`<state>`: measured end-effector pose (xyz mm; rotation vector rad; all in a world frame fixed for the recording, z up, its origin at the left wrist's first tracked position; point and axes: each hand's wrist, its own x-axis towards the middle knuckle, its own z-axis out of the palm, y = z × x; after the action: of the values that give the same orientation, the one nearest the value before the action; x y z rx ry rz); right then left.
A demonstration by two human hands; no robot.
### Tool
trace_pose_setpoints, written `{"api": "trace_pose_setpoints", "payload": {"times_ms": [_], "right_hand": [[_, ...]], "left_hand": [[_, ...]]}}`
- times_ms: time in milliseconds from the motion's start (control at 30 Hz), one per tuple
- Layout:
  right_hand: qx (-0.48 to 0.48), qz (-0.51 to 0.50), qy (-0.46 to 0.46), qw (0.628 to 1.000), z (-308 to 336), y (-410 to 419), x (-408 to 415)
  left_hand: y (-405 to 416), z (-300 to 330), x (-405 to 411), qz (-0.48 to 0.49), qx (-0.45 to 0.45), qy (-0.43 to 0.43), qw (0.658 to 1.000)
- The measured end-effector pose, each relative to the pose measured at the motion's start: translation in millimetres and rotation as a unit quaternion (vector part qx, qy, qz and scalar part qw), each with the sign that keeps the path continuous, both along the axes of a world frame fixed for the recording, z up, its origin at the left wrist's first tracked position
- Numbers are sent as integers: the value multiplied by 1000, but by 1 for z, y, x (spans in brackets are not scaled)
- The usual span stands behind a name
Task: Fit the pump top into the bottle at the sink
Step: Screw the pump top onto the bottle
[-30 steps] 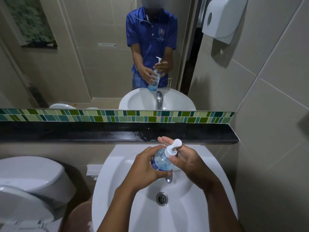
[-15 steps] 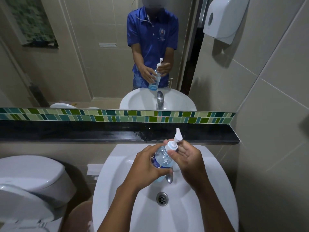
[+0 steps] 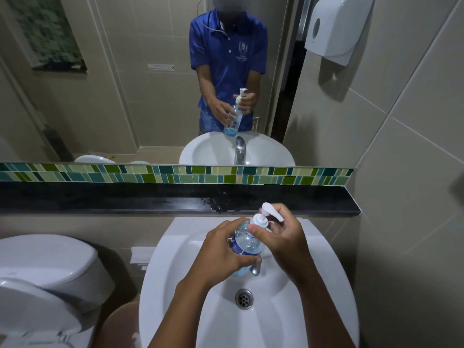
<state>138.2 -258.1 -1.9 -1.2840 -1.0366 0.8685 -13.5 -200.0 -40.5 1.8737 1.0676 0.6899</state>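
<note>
A clear bottle (image 3: 247, 241) with blue liquid at its bottom is held over the white sink (image 3: 324, 285). My left hand (image 3: 221, 249) wraps around the bottle's body. The white pump top (image 3: 267, 213) sits on the bottle's neck, its nozzle pointing right. My right hand (image 3: 281, 233) pinches the pump's collar with thumb and fingers. The mirror above shows the same grip from the front.
The metal tap tip (image 3: 254, 270) shows just under the bottle, above the drain (image 3: 244, 298). A black ledge (image 3: 125, 199) runs behind the sink. A toilet (image 3: 47, 277) stands at left, and a white dispenser (image 3: 331, 26) hangs on the right wall.
The pump's nozzle has turned from pointing away to pointing right, while my right hand shifted its fingers on the collar. My left hand kept the bottle in place.
</note>
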Motion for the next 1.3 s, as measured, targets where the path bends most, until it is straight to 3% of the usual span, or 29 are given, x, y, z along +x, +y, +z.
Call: {"api": "trace_pose_setpoints", "payload": {"times_ms": [100, 200, 267, 367, 533, 767, 867, 933, 1067, 1300], "right_hand": [[-16, 105, 16, 994, -5, -2, 2], [6, -30, -65, 997, -8, 0, -4], [5, -71, -72, 995, -7, 2, -4], [-13, 48, -9, 999, 0, 3, 3], [-54, 150, -80, 984, 0, 2, 5], [11, 21, -275, 961, -13, 12, 6], [56, -45, -312, 948, -17, 20, 1], [54, -63, -290, 954, -15, 26, 0], [16, -36, -135, 990, 1, 38, -2], [24, -100, -121, 987, 18, 94, 24]], "left_hand": [[0, 1, 1, -3, -3, 0, 1000], [0, 1, 0, 12, -5, -9, 1000], [2, 1, -2, 21, -1, -18, 1000], [3, 2, -5, 1, 0, -16, 1000], [4, -1, -5, -19, -16, 1, 1000], [3, -7, 0, 31, -2, -1, 1000], [7, -8, 6, 61, 29, -11, 998], [11, -9, 8, 79, 38, -16, 996], [26, -6, 15, 107, 38, -25, 993], [83, 21, 37, 100, 53, -20, 993]]}}
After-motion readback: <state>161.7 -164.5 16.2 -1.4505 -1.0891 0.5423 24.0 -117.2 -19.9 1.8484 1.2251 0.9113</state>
